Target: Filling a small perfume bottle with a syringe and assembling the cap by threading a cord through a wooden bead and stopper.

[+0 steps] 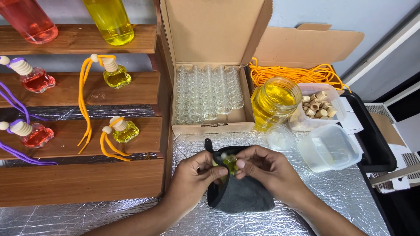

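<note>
both hands, left hand [197,172] and right hand [262,168], pinch a small yellow glass bottle [229,161] in soft dark cloth [240,194].

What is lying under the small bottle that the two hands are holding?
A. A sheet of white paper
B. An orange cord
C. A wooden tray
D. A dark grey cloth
D. Both the left hand and the right hand pinch a small bottle of yellowish liquid over a dark grey cloth, which lies on the silver foil table cover.
</note>
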